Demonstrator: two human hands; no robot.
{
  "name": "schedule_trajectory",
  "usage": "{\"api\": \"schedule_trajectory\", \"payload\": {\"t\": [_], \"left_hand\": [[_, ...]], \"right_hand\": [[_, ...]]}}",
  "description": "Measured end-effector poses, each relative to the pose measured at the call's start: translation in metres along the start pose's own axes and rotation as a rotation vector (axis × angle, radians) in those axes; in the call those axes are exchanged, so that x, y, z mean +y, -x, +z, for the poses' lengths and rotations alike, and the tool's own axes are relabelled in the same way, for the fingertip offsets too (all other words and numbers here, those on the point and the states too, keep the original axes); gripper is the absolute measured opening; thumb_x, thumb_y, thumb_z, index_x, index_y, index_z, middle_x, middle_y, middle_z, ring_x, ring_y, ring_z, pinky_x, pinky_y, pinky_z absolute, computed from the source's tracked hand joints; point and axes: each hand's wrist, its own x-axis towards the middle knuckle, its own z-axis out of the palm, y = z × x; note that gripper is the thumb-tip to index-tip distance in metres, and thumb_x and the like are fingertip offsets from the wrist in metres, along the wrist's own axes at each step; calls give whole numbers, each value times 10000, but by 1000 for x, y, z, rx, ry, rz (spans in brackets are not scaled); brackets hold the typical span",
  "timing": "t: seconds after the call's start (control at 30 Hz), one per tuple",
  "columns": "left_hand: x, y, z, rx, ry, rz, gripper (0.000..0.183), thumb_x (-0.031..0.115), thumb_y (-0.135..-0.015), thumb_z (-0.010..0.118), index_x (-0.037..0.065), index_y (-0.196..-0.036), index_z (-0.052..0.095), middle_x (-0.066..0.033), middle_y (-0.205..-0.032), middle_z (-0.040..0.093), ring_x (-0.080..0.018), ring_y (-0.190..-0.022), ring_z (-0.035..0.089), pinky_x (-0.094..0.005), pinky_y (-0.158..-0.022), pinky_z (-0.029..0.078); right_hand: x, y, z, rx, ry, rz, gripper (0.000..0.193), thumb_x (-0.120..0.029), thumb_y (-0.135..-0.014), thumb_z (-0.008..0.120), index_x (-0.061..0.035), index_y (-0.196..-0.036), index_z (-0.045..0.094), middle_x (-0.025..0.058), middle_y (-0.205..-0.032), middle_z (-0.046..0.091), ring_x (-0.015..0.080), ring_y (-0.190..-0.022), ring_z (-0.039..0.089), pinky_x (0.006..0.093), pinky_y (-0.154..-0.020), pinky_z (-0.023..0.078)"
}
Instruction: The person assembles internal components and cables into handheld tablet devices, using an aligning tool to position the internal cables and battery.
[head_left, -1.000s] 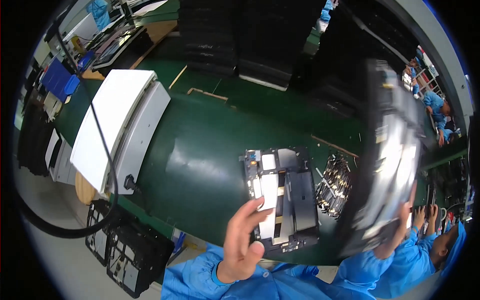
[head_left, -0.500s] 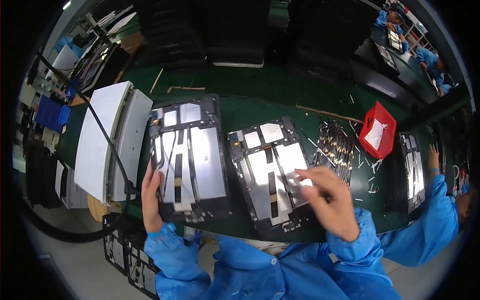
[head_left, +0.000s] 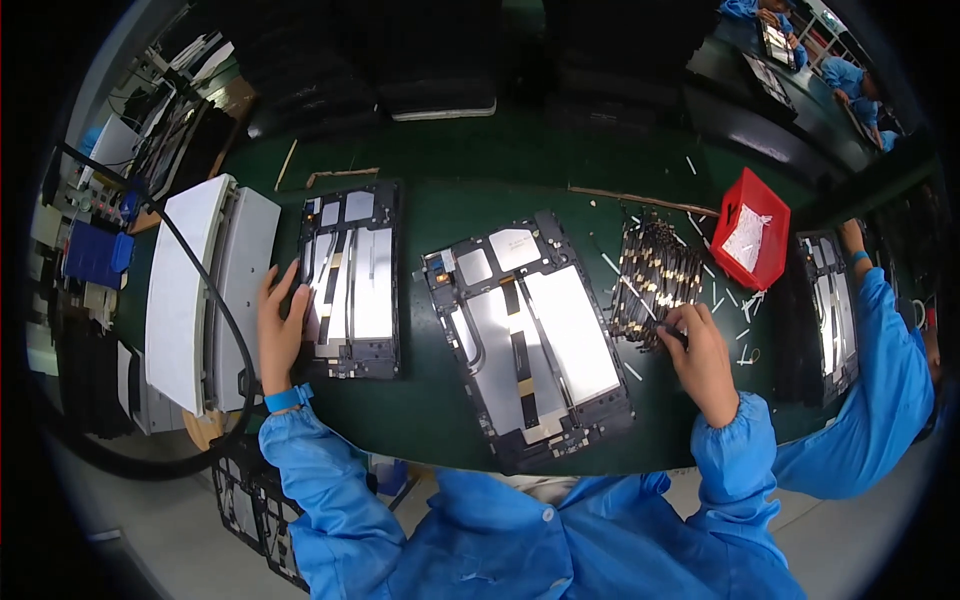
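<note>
At the left edge of an opened tablet [head_left: 372,285] is my left hand [head_left: 283,330], its fingers apart beside the dark frame. This tablet lies on the table with its silvery inside up. A second opened tablet [head_left: 570,335] lies at a slant in front of me, its metal plates, ribbon cables and small boards showing. My right hand [head_left: 705,365] is at the near edge of a pile of dark flex cables [head_left: 650,265] with gold patches. Thumb and fingers pinch a small dark strip there, mostly covered by the fingertips.
A red bin [head_left: 777,262] with white scraps stands right of the cables, and white slips lie scattered around it. A white machine housing [head_left: 185,290] and a black hose are on the left. At right, a co-worker's arm [head_left: 875,330] is by another opened tablet [head_left: 832,310].
The left tablet, raised in my left hand before, now lies flat on the table, and those fingers have spread. My right hand went from above the middle tablet to the cable pile.
</note>
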Motion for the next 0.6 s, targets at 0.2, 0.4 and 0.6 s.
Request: {"api": "schedule_trajectory", "payload": {"t": [0.2,0.4,0.6], "left_hand": [[55,52,51,540,-103,110,451,203,-937,548,-1,-1327,450,-191,-1376,417,-304,-1266,397,-371,-1064,291],[71,87,87,872,593,-245,618,265,-954,494,65,-1453,189,-175,-1483,204,-285,-1344,260,-397,-1106,209],[64,68,83,811,723,-274,698,362,-963,437,42,-1472,84,-172,-1517,108,-281,-1395,153,-403,-1137,124]], "right_hand": [[4,-6,-3,-3,-71,42,173,-104,-807,667,-1,-887,553,161,-876,559,347,-825,591,407,-695,463],[1,-11,5,-98,-45,20,204,-151,-814,665,3,-872,545,170,-866,560,354,-819,585,428,-687,446],[13,-9,1,-9,-209,-16,119,-63,-811,645,24,-868,588,172,-819,580,333,-732,572,392,-642,435]]}}
